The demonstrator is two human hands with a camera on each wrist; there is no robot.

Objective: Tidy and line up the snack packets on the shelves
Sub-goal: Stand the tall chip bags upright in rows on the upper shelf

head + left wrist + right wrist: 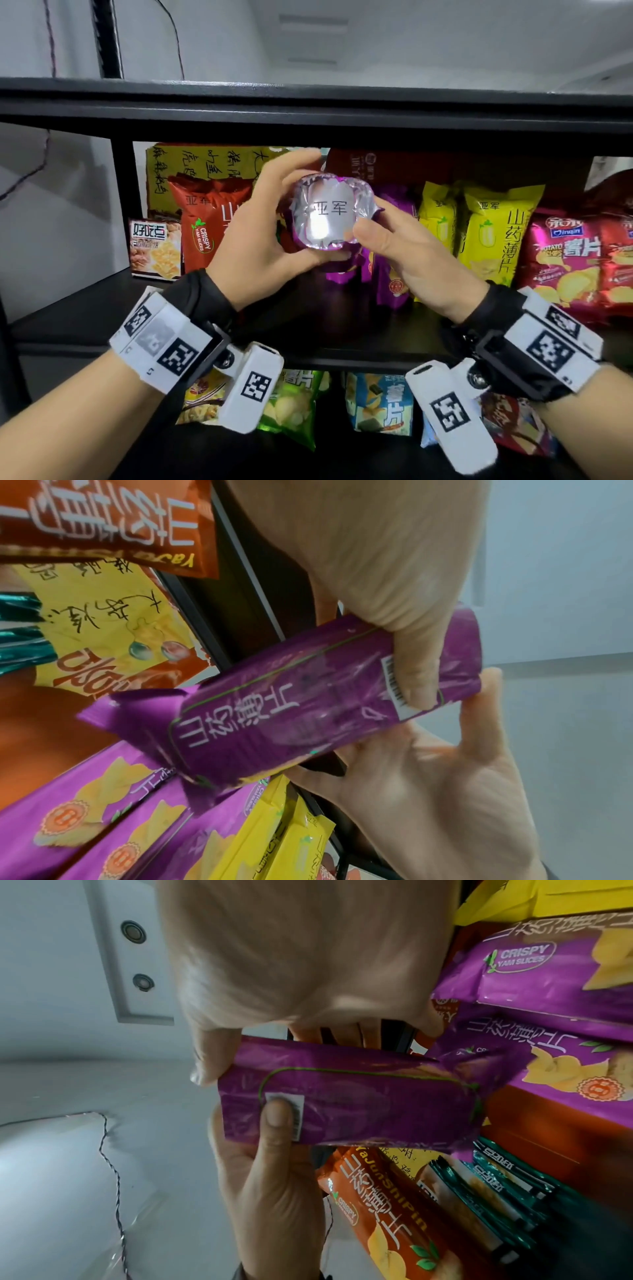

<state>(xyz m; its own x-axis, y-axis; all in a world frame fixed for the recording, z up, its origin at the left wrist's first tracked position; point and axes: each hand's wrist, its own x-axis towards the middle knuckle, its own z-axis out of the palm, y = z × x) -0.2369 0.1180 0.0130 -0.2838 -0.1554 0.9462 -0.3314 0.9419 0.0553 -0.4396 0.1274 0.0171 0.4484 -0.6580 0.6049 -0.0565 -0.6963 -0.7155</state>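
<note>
A purple yam-slice packet (327,212) is held in the air in front of the middle shelf (308,325), its silver end facing me. My left hand (298,205) grips it from the left, fingers over the top and thumb (418,674) on the barcode. From the right, my right hand (371,222) pinches it, thumb (209,1064) on the near end and fingers behind. More purple packets (394,274) stand on the shelf just behind it. An orange-red packet (202,222) stands to the left, yellow packets (496,233) to the right.
Red potato-chip packets (565,260) fill the shelf's right end. A small cracker box (154,246) stands at its left end and a tall yellow bag (191,164) at the back. The upper shelf beam (308,102) runs close overhead. Green (291,404) and blue (383,401) packets lie on the lower shelf.
</note>
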